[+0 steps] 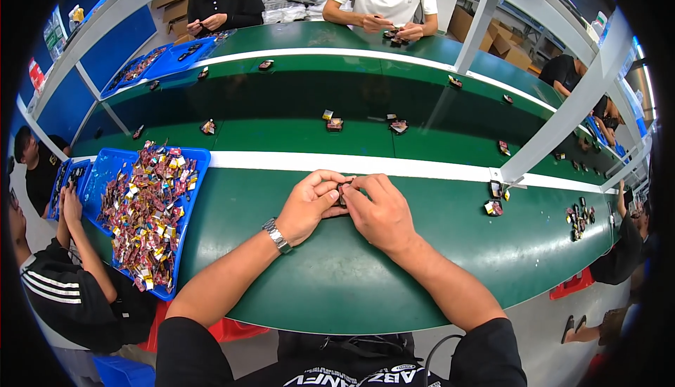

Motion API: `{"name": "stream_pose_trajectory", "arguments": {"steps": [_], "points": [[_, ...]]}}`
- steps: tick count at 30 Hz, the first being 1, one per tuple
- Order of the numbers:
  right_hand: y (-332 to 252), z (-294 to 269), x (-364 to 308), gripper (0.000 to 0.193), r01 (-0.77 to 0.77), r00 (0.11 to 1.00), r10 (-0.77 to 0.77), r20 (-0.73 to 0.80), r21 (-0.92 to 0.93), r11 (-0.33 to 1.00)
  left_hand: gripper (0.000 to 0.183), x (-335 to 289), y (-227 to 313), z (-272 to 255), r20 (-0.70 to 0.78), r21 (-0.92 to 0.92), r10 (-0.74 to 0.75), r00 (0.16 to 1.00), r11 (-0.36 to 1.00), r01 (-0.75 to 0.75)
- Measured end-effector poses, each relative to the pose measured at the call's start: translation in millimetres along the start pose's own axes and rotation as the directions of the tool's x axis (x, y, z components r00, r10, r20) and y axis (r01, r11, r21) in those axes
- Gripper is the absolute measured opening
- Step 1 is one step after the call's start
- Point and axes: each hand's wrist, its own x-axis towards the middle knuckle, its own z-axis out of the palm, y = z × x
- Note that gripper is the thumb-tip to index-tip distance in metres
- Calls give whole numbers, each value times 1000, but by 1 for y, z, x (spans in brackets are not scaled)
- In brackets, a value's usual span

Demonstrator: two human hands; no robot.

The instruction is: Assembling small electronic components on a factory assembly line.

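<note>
Both my hands meet over the green table [316, 267] in front of me. Between them sits a small dark electronic part [343, 194] with reddish patches, mostly covered by fingers. My left hand [309, 208], with a metal watch on its wrist, pinches the part from the left. From the right, my right hand [381, 211] has its thumb and fingertips closed on the same part. To the left stands a blue tray [202, 176] heaped with small circuit boards [151, 211] in dark red, yellow and silver.
A conveyor belt [281, 130] carrying scattered small assemblies [334, 124] runs beyond a white rail [302, 164]. A white post [548, 120] rises at right, with parts [493, 208] near its foot. Co-workers sit opposite and on both sides. More parts [580, 218] lie farther right.
</note>
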Motion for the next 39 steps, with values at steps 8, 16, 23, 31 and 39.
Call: {"name": "stream_pose_trajectory", "arguments": {"steps": [8,16,23,31,39], "points": [[-2,4,-6,13,18,999,-23,-26,-157,987,21,0,2,8,-27,32,13,1000,999,-12],[-10,4,1,33,-75,997,74,16,73,994,27,2,-3,-3,-39,21,4,999,1000,-4],[99,7,9,17,-268,948,267,-173,21,963,44,-1,10,5,-121,-107,64,990,991,-78],[222,-38,-17,24,-640,724,689,29,-344,687,34,6,4,-7,76,-21,41,996,999,-40],[187,-9,19,68,-639,696,706,130,-337,692,27,6,2,-13,94,-3,23,995,1000,-22]]}}
